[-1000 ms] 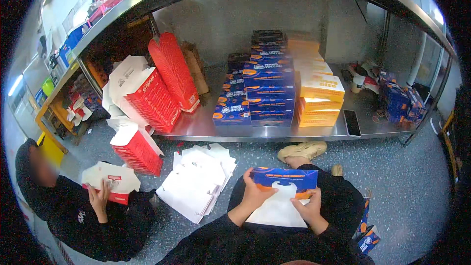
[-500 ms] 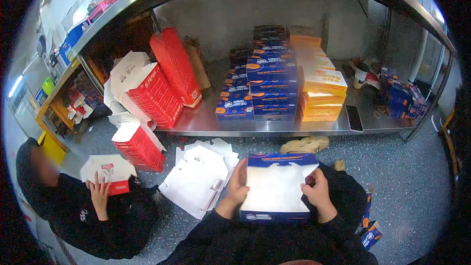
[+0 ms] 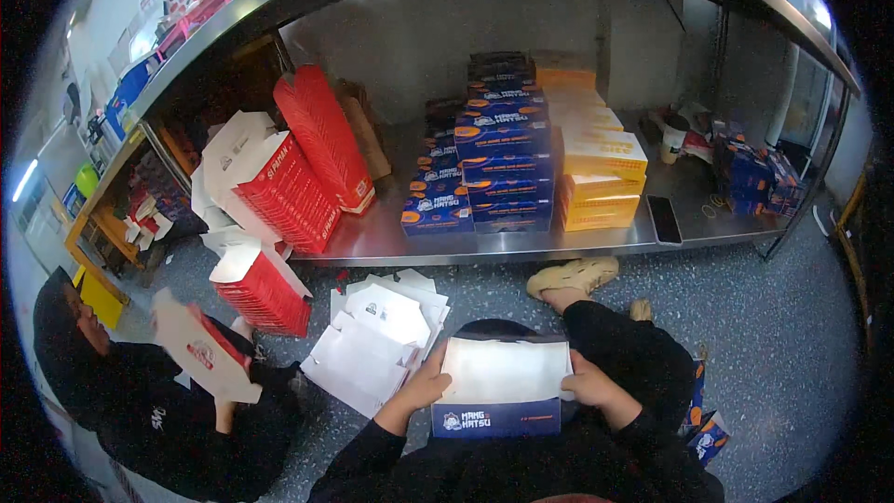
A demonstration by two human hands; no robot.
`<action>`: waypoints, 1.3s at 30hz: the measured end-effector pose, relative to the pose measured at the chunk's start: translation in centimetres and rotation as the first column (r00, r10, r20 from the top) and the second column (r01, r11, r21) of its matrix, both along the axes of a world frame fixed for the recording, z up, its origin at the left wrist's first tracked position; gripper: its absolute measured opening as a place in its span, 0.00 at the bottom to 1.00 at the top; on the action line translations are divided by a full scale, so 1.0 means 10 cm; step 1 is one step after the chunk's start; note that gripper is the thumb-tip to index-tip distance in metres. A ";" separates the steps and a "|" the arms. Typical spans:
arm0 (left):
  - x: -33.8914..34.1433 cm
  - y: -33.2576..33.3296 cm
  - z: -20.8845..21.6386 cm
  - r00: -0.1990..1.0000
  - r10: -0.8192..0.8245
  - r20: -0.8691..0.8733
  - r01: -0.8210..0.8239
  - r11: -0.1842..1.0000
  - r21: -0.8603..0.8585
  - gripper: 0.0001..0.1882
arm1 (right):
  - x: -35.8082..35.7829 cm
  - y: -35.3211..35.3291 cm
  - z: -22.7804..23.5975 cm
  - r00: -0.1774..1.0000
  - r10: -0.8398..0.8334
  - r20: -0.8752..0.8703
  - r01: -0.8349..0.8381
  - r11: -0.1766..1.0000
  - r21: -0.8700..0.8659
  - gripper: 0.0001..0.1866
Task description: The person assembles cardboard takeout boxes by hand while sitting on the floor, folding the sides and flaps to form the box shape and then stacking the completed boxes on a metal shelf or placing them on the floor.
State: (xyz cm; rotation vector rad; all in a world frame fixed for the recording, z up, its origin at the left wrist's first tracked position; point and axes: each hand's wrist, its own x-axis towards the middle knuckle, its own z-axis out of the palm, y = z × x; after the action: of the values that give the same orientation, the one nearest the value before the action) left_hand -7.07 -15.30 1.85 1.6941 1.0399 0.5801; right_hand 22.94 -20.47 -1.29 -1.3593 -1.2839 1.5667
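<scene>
I sit on the floor with a blue and white cardboard box (image 3: 503,382) on my lap, its white inside facing up and a blue printed flap toward me. My left hand (image 3: 424,388) grips its left edge and my right hand (image 3: 593,384) grips its right edge. A loose pile of flat white box blanks (image 3: 372,335) lies on the floor just left of my left hand. My legs in black trousers reach forward, one foot in a beige shoe (image 3: 575,276) near the shelf.
A low steel shelf (image 3: 521,244) ahead carries stacks of blue boxes (image 3: 494,163), yellow boxes (image 3: 596,177) and red and white boxes (image 3: 298,177). More red boxes (image 3: 261,289) stand on the floor. A person in black at the left holds a red and white box (image 3: 200,349).
The blue box went from raised with its blue side up to opened flat on my lap, white inside up. The person at the left turned their box upright.
</scene>
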 end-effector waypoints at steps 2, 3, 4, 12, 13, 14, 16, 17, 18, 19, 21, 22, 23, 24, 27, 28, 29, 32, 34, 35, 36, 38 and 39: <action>0.06 -0.01 0.15 1.000 0.027 0.001 -0.027 0.992 -0.120 0.38 | 0.01 0.01 -0.23 0.996 -0.091 0.016 0.091 0.995 -0.032 0.28; 0.08 -0.02 0.25 0.999 0.048 0.009 -0.045 0.981 -0.188 0.38 | 0.03 0.02 -0.36 0.993 -0.117 0.034 0.116 0.993 0.027 0.28; 0.10 -0.01 0.30 0.998 0.068 0.017 -0.061 0.965 -0.255 0.39 | 0.07 0.03 -0.46 0.988 -0.145 0.050 0.141 0.986 0.086 0.27; 0.06 0.36 -0.04 0.953 0.151 0.262 0.017 0.839 -0.544 0.41 | 0.12 0.21 -0.27 0.951 -0.066 0.302 0.036 0.994 0.102 0.31; 0.04 0.36 -0.01 0.955 0.126 0.269 0.036 0.850 -0.526 0.42 | 0.12 0.21 -0.22 0.986 -0.026 0.163 0.012 0.996 0.087 0.31; 0.01 0.35 0.00 0.955 0.103 0.280 0.056 0.859 -0.508 0.42 | 0.14 0.17 -0.09 1.000 0.015 0.026 -0.017 0.997 0.073 0.31; -0.06 0.31 -0.02 0.963 0.060 0.262 0.082 0.865 -0.496 0.43 | 0.16 0.14 -0.09 0.995 0.076 -0.070 -0.072 0.996 0.051 0.30; -0.09 0.26 -0.09 0.972 0.033 0.235 0.093 0.858 -0.506 0.44 | 0.21 0.06 -0.22 0.996 0.090 -0.028 -0.089 0.996 0.033 0.30; -0.14 0.17 -0.19 0.978 0.012 0.206 0.099 0.851 -0.516 0.44 | 0.22 -0.01 -0.36 0.994 0.110 0.013 -0.110 0.994 0.014 0.29; -0.25 0.15 -0.56 0.992 -0.053 0.114 0.096 0.905 -0.414 0.45 | 0.23 -0.06 -0.52 0.980 0.192 0.048 -0.195 0.979 0.066 0.30; -0.04 -0.08 -0.02 0.994 -0.100 -0.038 0.065 0.850 -0.523 0.46 | 0.28 -0.14 -0.78 0.941 0.307 0.144 -0.328 0.933 0.150 0.33; -0.13 -0.20 -0.10 0.998 -0.056 0.001 0.048 0.850 -0.524 0.47 | 0.15 -0.22 -0.29 0.892 0.319 0.319 -0.339 0.941 0.008 0.35; -0.19 -0.28 -0.18 0.998 -0.034 0.046 0.053 0.847 -0.529 0.47 | 0.11 -0.28 -0.16 0.869 0.349 0.351 -0.367 0.930 -0.014 0.35; -0.21 -0.37 -0.23 0.991 -0.032 0.127 0.094 0.847 -0.523 0.47 | 0.09 -0.32 -0.14 0.855 0.371 0.363 -0.396 0.918 -0.005 0.35; -0.24 -0.59 -0.28 0.956 -0.050 0.288 0.187 0.862 -0.471 0.47 | 0.06 -0.38 -0.24 0.848 0.431 0.308 -0.475 0.876 0.081 0.35; -0.23 -0.64 -0.27 0.952 -0.077 0.295 0.208 0.873 -0.441 0.46 | 0.03 -0.37 -0.26 0.846 0.442 0.299 -0.489 0.866 0.103 0.35; -0.20 -0.64 -0.25 0.944 -0.127 0.306 0.250 0.878 -0.407 0.45 | 0.02 -0.36 -0.23 0.851 0.432 0.298 -0.482 0.869 0.116 0.35; -0.16 -0.67 -0.30 0.962 -0.245 0.121 0.267 0.938 -0.220 0.40 | 0.00 -0.37 -0.18 0.867 0.405 0.291 -0.455 0.881 0.131 0.35; -0.16 -0.70 -0.29 0.957 -0.290 0.011 0.288 0.948 -0.134 0.40 | -0.03 -0.39 -0.19 0.874 0.397 0.279 -0.446 0.884 0.139 0.35; -0.14 -0.69 -0.28 0.951 -0.309 -0.025 0.304 0.946 -0.114 0.40 | -0.02 -0.39 -0.21 0.878 0.391 0.275 -0.442 0.884 0.152 0.35; -0.15 -0.70 -0.28 0.949 -0.313 -0.037 0.307 0.946 -0.105 0.40 | -0.04 -0.38 -0.22 0.876 0.396 0.276 -0.449 0.878 0.167 0.35; -0.20 -0.82 -0.33 0.962 -0.268 -0.042 0.263 0.960 -0.093 0.40 | -0.14 -0.40 -0.23 0.855 0.445 0.267 -0.499 0.846 0.188 0.35; -0.25 -0.93 -0.36 0.975 -0.218 -0.044 0.214 0.973 -0.089 0.40 | -0.20 -0.37 -0.27 0.830 0.493 0.262 -0.546 0.814 0.198 0.35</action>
State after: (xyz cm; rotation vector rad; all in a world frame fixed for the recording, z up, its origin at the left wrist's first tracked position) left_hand -9.52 -24.57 -1.73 1.7290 0.8894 0.3480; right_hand 20.94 -24.20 -4.01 -1.0577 -2.0511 1.5463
